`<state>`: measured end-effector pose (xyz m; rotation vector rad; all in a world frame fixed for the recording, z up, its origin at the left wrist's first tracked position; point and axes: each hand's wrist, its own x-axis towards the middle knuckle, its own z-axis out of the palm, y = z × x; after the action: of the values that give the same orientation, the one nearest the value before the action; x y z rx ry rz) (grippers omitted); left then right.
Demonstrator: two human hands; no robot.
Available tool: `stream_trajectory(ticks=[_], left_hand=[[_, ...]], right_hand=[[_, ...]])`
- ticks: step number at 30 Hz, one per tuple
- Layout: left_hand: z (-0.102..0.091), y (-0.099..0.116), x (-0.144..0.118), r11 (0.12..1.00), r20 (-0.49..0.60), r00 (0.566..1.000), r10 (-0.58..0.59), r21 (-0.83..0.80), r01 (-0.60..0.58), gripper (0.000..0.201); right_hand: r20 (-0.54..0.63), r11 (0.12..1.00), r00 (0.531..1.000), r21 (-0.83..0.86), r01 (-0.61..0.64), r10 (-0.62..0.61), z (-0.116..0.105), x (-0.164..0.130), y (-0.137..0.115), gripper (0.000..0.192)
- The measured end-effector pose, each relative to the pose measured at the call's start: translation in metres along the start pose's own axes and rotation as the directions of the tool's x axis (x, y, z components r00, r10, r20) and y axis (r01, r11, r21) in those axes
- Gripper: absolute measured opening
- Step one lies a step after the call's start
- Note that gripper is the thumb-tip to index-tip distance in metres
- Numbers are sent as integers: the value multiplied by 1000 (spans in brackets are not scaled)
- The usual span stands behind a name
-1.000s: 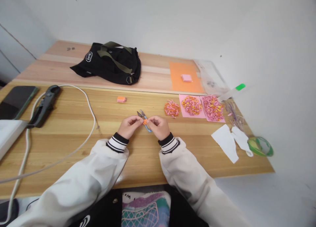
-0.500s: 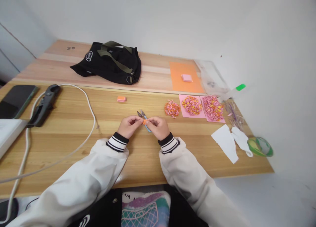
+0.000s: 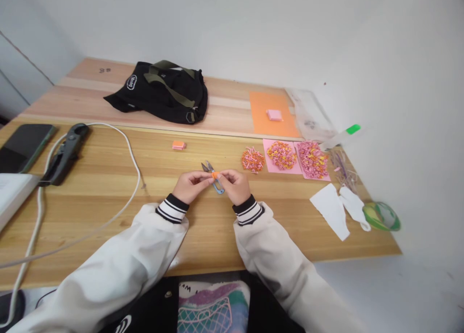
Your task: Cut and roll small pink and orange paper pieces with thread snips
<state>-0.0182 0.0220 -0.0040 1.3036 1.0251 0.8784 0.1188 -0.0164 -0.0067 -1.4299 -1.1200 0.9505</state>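
Between the fingertips of both hands is a small orange piece of paper (image 3: 215, 175). My left hand (image 3: 190, 185) pinches it from the left, and my right hand (image 3: 235, 184) pinches it from the right. Its exact shape is partly covered by the fingers. Just beneath the hands lie thread snips (image 3: 219, 186) with blue handles, their dark blades pointing away from me. Farther off, a small stack of orange and pink paper strips (image 3: 179, 145) rests on the wooden table.
To the right are a loose pile of pink and orange pieces (image 3: 253, 160) and two heaps on pink sheets (image 3: 282, 155). White paper (image 3: 330, 209) lies near the right edge. A black bag (image 3: 170, 94) sits behind; a white cable (image 3: 134, 154) curves at left.
The orange paper and the fingers pinching it have shifted slightly right and up. More of the blue snips' handle shows beneath. Everything else stays in place.
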Motion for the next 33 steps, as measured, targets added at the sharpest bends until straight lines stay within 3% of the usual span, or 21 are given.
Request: stream_trajectory(ticks=[10,17,33], left_hand=[[-2,0,0,999,-50,999,-20,29,21,40],[-1,-1,2,1000,-81,997,2,7,-1,36],[-1,4,2,999,-32,999,38,23,-37,36]], right_hand=[[52,1000,999,24,-18,16,1,0,3,22],[25,999,999,38,-29,28,2,0,1,17],[76,999,997,-40,-18,21,1,-1,2,17]])
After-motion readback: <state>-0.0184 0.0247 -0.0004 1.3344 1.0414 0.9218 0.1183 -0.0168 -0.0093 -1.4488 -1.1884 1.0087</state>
